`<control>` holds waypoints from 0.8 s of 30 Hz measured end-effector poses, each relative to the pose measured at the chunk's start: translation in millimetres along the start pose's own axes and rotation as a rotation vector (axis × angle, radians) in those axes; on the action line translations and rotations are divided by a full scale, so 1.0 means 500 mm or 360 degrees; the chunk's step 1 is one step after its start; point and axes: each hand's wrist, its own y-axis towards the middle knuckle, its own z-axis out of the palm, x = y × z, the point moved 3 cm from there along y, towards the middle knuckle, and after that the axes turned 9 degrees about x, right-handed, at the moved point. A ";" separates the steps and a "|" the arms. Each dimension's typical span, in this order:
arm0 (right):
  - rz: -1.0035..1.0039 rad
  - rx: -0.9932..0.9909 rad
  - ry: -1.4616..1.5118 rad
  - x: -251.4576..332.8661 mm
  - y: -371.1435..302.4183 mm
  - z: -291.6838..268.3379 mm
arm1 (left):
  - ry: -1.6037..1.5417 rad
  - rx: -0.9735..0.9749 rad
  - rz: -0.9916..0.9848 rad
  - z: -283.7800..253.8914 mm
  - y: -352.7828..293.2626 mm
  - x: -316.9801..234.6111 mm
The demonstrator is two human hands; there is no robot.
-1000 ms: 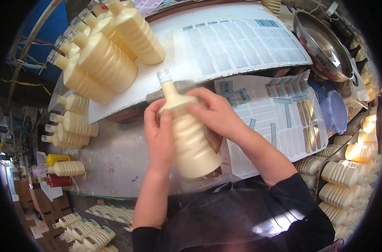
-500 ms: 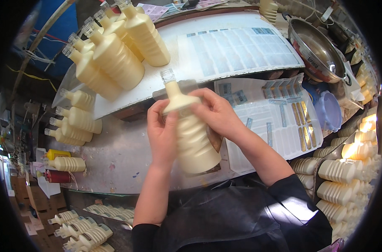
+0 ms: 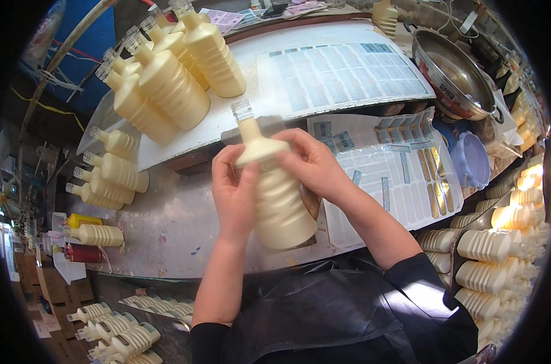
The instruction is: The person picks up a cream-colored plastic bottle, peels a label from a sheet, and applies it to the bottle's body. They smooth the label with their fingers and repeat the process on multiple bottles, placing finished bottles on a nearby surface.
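Note:
Between my two hands is a cream-coloured bottle [image 3: 283, 209] with a ribbed body and a clear threaded neck that points away from me. My left hand [image 3: 234, 182] is closed round its left side, the thumb lying on the shoulder. From the right, my right hand [image 3: 309, 159] grips the upper shoulder with thumb and fingers. What lies under the fingertips is hidden. Just right of the bottle, a backing sheet [image 3: 363, 227] bears blue and gold stickers. Beyond it, a larger sheet of pale blue labels [image 3: 348, 76] covers part of the white board [image 3: 251, 67].
Several similar bottles [image 3: 172, 88] stand at the back left; others lie at the table's left edge, near a red thread spool [image 3: 84, 253]. A metal pan [image 3: 454, 70] and a lilac basin [image 3: 471, 159] are on the right. Stacked bottles [image 3: 483, 246] line the right side.
Both hands keep the same hold on the bottle, which has hardly moved. The surroundings have shifted slightly in the picture.

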 end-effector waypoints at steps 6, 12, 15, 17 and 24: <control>-0.0012 0.0015 0.0041 -0.004 0.001 -0.001 | 0.0001 0.0001 0.0003 0.000 0.001 0.002; 0.0011 0.0015 0.0050 -0.005 0.003 -0.002 | -0.0013 0.0007 -0.0020 -0.001 0.002 0.004; 0.0021 0.0011 0.0040 -0.008 0.004 -0.003 | -0.0001 0.0009 -0.0010 -0.001 0.003 0.004; 0.0034 0.0007 0.0036 -0.009 0.004 -0.003 | 0.0004 0.0006 -0.0013 -0.001 0.003 0.003; 0.0013 0.0028 0.0086 -0.009 0.002 -0.004 | 0.0033 0.0008 -0.0006 -0.001 0.003 0.002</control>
